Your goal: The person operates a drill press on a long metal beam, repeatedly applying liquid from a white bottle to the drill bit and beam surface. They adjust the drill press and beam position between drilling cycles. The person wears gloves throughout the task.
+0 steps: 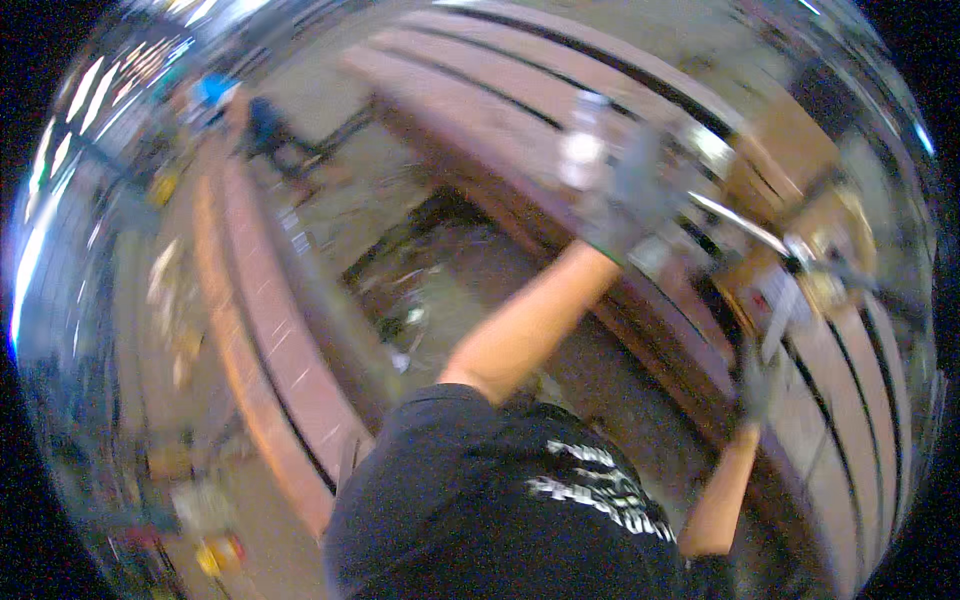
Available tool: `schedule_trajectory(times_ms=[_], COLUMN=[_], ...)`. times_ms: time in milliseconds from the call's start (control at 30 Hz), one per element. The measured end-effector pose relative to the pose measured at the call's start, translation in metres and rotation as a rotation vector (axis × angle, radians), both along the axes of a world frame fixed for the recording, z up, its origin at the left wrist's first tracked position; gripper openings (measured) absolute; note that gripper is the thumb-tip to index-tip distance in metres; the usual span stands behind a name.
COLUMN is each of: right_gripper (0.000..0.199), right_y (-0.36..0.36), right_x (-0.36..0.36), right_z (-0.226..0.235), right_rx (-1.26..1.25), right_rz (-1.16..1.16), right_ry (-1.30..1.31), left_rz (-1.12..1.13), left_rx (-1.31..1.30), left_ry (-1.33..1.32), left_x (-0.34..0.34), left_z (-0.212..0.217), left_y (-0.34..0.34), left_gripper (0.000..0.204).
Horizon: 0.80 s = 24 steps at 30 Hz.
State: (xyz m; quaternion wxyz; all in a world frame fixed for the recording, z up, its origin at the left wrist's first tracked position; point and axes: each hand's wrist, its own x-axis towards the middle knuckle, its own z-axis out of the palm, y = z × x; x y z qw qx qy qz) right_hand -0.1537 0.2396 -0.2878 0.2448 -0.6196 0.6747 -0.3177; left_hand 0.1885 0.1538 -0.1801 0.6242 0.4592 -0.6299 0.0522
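The whole picture is motion-blurred. My left hand (pixel 625 195), in a grey glove, reaches up onto a stack of long rust-brown steel beams (pixel 480 90). A pale blurred object (pixel 583 150) is at its fingers; whether the hand grips it is unclear. My right hand (pixel 760 378), also gloved, is closed around a long metal handle (pixel 780 318). The handle runs up to a brownish metal tool (pixel 828 262) resting on the beams. A thin shiny bar (pixel 735 222) lies between the two hands. My black shirt fills the lower middle.
Another long rusty beam (pixel 262 330) runs down the left side. Between the beams is a dark floor gap with scattered debris (pixel 430 290). A person in a blue helmet (pixel 215 92) bends over at the far upper left. Yellow items (pixel 215 555) lie at lower left.
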Motion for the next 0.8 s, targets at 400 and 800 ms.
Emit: schedule_trajectory(times_ms=[400, 800], right_gripper=[0.045, 0.045], right_y=[-0.047, -0.036], right_x=[0.084, 0.03], right_z=[-0.036, 0.003], right_rx=[-0.549, -0.211], right_rz=[-0.153, -0.051], right_ry=[0.003, -0.214], left_rz=[-0.491, -1.13], left_rx=[-0.055, 0.217], left_ry=[0.024, -0.074], left_x=[-0.049, -0.058], left_z=[0.2, 0.179], left_y=[-0.11, -0.152], left_gripper=[0.062, 0.04])
